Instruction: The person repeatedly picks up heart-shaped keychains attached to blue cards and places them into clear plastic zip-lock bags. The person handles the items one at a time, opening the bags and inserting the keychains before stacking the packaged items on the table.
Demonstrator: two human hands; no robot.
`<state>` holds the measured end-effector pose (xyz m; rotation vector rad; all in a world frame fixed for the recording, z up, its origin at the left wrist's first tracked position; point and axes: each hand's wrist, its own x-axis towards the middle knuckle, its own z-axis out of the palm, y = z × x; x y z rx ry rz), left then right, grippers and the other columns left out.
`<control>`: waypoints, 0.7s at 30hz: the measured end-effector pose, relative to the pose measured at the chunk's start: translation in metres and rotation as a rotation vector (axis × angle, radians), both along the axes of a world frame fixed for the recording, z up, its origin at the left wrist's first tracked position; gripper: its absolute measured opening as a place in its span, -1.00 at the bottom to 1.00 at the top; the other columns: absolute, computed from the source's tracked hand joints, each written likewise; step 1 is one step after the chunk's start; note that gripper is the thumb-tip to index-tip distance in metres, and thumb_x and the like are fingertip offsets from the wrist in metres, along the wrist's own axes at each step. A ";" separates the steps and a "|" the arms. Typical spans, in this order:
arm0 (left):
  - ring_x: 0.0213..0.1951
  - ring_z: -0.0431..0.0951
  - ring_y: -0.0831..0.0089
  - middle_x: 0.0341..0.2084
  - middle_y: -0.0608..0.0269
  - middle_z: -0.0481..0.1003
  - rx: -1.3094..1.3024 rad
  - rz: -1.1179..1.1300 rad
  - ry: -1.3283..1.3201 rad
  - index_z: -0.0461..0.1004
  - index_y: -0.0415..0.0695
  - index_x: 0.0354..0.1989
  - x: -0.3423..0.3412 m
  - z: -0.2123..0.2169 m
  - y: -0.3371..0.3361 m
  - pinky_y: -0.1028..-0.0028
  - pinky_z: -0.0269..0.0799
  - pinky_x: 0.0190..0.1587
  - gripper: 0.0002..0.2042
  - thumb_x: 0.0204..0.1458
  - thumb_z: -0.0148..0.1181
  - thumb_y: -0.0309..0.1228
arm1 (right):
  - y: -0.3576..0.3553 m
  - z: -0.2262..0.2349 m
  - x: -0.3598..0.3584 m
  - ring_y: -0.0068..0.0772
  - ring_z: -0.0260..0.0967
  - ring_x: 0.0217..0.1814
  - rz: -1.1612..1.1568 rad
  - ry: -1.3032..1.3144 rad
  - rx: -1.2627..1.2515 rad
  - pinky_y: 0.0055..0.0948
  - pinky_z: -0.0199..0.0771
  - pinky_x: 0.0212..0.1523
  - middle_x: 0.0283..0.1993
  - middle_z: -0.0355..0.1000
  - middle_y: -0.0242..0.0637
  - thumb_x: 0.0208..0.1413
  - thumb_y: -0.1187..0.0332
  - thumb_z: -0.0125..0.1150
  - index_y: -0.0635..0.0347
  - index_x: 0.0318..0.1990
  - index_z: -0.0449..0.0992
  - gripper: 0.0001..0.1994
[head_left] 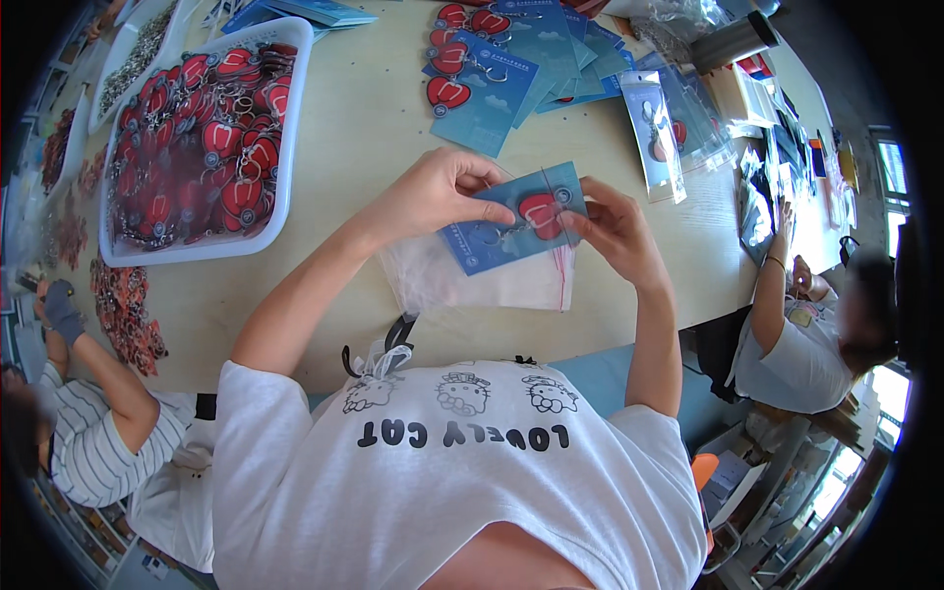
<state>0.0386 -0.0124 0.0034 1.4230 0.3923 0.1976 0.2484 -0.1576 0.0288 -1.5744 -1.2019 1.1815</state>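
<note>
Above the near part of the table I hold a blue printed card [479,258] with a red keychain [537,212] lying across its face. My left hand [433,197] pinches the card's upper left side, its thumb pressed on the front near the keychain's metal clasp. My right hand [621,231] grips the card's right edge, with the thumb by the red charm. Those fingers behind the card are partly hidden. Beneath the card lie clear plastic bags [423,278] with a red strip at one end.
A white bin [295,147] full of red keychains stands at the left. Loose blue cards [482,98] and several keychains [449,92] lie ahead. A packed card in a clear sleeve [653,133] lies at the right. Other people sit at both sides; one hand wears a grey glove [65,313].
</note>
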 end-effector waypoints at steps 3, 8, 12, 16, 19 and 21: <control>-0.40 0.53 0.65 -0.44 0.23 0.59 0.066 -0.058 0.087 0.45 -0.27 -0.13 -0.005 0.012 -0.004 0.64 0.40 -0.30 -0.66 -0.09 0.39 -0.48 | -0.003 0.002 -0.001 -0.57 0.47 -0.25 -0.172 0.044 0.066 -0.56 0.48 -0.26 -0.26 0.48 -0.35 0.04 0.50 0.30 0.35 -0.10 0.44 -0.73; -0.38 0.53 0.66 -0.44 0.24 0.58 -0.078 -0.045 0.058 0.39 -0.23 -0.10 -0.002 0.002 -0.003 0.62 0.40 -0.30 -0.62 -0.10 0.38 -0.53 | -0.010 -0.007 -0.011 -0.62 0.45 -0.32 -0.291 -0.048 0.109 -0.56 0.46 -0.33 -0.36 0.50 -0.39 0.03 0.49 0.31 0.34 -0.23 0.51 -0.83; -0.36 0.54 0.63 -0.43 0.21 0.58 -0.036 -0.058 0.066 0.39 -0.24 -0.11 0.006 0.004 -0.006 0.60 0.43 -0.29 -0.63 -0.11 0.36 -0.56 | -0.018 -0.009 -0.019 -0.68 0.34 -0.39 -0.193 -0.146 0.118 -0.58 0.34 -0.37 -0.44 0.49 -0.44 0.03 0.46 0.31 0.31 -0.41 0.57 -0.91; -0.35 0.55 0.57 -0.41 0.17 0.58 -0.033 -0.138 0.043 0.38 -0.25 -0.11 0.015 0.004 -0.011 0.58 0.47 -0.26 -0.63 -0.11 0.34 -0.59 | -0.020 -0.007 -0.012 -0.64 0.35 -0.32 -0.021 -0.266 0.137 -0.54 0.33 -0.26 -0.42 0.49 -0.42 0.04 0.45 0.29 0.32 -0.34 0.58 -0.89; -0.35 0.55 0.54 -0.41 0.14 0.58 -0.052 -0.177 0.001 0.37 -0.25 -0.09 0.020 0.013 -0.017 0.54 0.47 -0.26 -0.63 -0.10 0.32 -0.59 | -0.023 -0.009 -0.003 -0.63 0.35 -0.28 -0.131 -0.030 0.283 -0.53 0.32 -0.20 -0.39 0.48 -0.40 0.06 0.44 0.27 0.31 -0.24 0.58 -0.85; -0.36 0.54 0.53 -0.41 0.11 0.58 0.164 -0.129 0.054 0.37 -0.23 -0.08 0.026 0.024 -0.016 0.50 0.45 -0.26 -0.62 -0.10 0.32 -0.57 | -0.025 -0.004 -0.002 -0.63 0.35 -0.28 -0.257 0.095 0.272 -0.54 0.32 -0.18 -0.36 0.48 -0.37 0.09 0.45 0.24 0.31 -0.12 0.55 -0.79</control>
